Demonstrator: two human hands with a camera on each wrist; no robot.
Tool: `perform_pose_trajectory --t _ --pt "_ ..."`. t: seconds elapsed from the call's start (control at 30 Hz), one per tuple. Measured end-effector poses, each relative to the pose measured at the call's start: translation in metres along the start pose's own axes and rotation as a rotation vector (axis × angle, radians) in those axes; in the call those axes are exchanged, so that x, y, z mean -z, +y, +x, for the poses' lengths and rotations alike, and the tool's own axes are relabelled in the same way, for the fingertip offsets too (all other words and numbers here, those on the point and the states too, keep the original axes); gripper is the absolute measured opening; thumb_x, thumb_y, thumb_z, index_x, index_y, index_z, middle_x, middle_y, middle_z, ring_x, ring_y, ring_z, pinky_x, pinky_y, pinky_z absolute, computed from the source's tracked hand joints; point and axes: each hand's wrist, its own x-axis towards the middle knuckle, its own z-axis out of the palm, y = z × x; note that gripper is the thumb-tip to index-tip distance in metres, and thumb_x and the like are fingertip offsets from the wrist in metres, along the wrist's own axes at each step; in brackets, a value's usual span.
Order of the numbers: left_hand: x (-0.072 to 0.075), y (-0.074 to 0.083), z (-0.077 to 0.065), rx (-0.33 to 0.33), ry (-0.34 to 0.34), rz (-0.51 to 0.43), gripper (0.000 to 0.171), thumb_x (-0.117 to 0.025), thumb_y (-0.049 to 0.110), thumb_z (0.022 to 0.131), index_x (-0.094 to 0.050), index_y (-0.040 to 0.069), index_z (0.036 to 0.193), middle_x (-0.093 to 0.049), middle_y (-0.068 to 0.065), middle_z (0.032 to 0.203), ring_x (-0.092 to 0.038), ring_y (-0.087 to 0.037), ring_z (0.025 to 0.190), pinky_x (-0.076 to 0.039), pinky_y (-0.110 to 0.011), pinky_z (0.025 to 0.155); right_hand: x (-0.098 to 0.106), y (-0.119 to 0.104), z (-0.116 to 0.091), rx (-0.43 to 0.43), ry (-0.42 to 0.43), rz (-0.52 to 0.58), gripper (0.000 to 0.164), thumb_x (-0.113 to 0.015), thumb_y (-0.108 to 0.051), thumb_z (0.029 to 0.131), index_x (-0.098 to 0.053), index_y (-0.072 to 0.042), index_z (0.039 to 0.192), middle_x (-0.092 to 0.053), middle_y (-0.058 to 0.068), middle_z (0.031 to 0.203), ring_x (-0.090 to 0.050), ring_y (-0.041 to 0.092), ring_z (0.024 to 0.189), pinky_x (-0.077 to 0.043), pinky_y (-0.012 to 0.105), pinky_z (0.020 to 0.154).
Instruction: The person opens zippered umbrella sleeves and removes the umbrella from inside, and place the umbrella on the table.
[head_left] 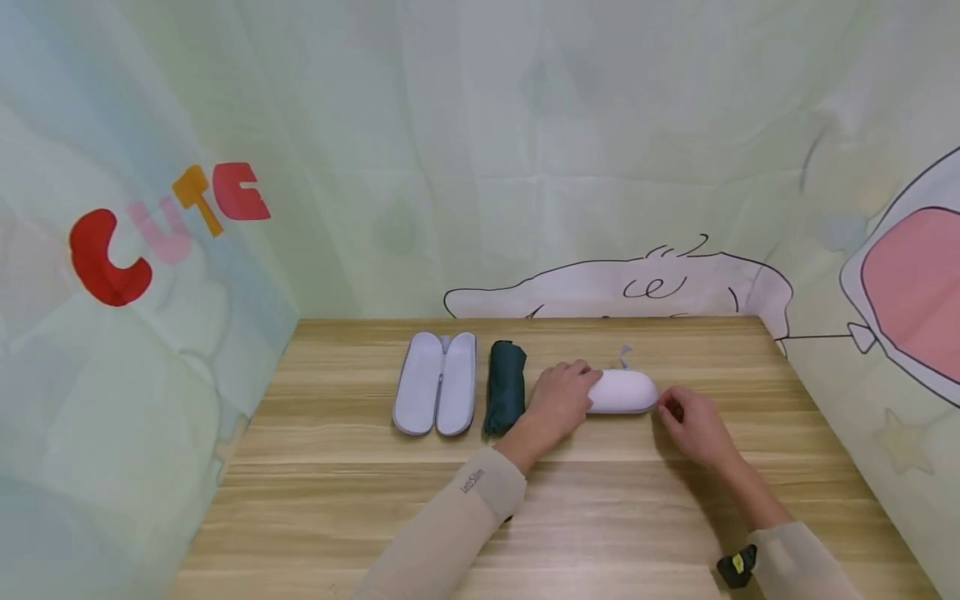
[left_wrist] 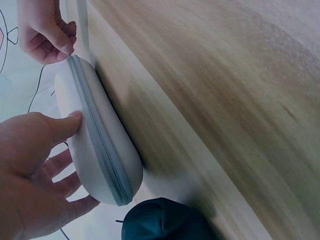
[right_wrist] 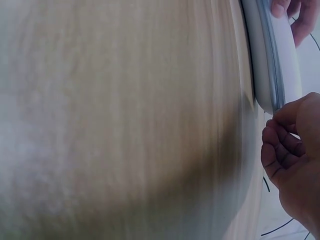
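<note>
A white zippered hard case (head_left: pixel 622 392) lies lengthwise on the table, with its grey zipper (left_wrist: pixel 95 120) closed along the visible side. My left hand (head_left: pixel 564 396) grips the case at its left end, the thumb on the near side and the fingers round the far side. At the right end my right hand (head_left: pixel 693 423) pinches the zipper pull, which the fingertips mostly hide. In the right wrist view the curled right hand (right_wrist: pixel 295 145) meets the tip of the case (right_wrist: pixel 292 65). A small grey strap (head_left: pixel 625 357) sticks up behind the case.
Left of my left hand lies a dark green folded umbrella-like bundle (head_left: pixel 506 387). Farther left, another case (head_left: pixel 420 383) lies unzipped and spread, its two pale halves facing up. The wooden table (head_left: pixel 600 517) ends at a printed curtain (head_left: pixel 465 208) at the back and sides.
</note>
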Motion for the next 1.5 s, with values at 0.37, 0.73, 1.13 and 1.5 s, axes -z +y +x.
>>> perform_pose_trajectory --t 0.37,0.73,1.13,1.5 --pt "0.000 0.000 0.001 -0.002 0.014 -0.011 0.052 -0.069 0.035 0.105 -0.056 0.028 0.155 -0.059 0.004 0.147 -0.058 -0.019 0.132 -0.049 -0.038 0.110 -0.003 -0.003 -0.005 0.009 -0.010 0.026 0.008 -0.073 0.003 0.091 -0.070 -0.003 0.089 -0.064 -0.001 0.078 -0.056 0.010 0.071 -0.049 0.029 0.064" --pt "-0.002 -0.002 0.002 -0.013 0.035 -0.006 0.051 -0.069 0.035 0.104 -0.057 0.028 0.153 -0.061 0.004 0.145 -0.060 -0.019 0.128 -0.050 -0.037 0.108 -0.008 -0.009 -0.005 0.030 -0.039 0.013 0.011 -0.074 0.003 0.090 -0.069 -0.007 0.088 -0.063 -0.004 0.077 -0.055 0.010 0.070 -0.048 0.028 0.063" --pt "-0.001 -0.002 0.002 -0.008 0.019 0.004 0.052 -0.069 0.036 0.104 -0.057 0.028 0.154 -0.060 0.004 0.147 -0.059 -0.019 0.129 -0.050 -0.037 0.108 -0.012 -0.016 -0.005 0.020 -0.056 0.008 0.011 -0.075 0.002 0.090 -0.069 -0.008 0.088 -0.063 -0.003 0.079 -0.056 0.012 0.072 -0.048 0.029 0.065" --pt "-0.004 -0.002 0.003 -0.008 0.041 0.000 0.050 -0.070 0.036 0.104 -0.059 0.027 0.152 -0.062 0.004 0.144 -0.061 -0.019 0.126 -0.051 -0.037 0.106 -0.015 -0.025 -0.005 0.029 -0.035 0.021 0.013 -0.075 0.001 0.089 -0.068 -0.009 0.087 -0.062 -0.005 0.076 -0.054 0.010 0.070 -0.048 0.028 0.063"
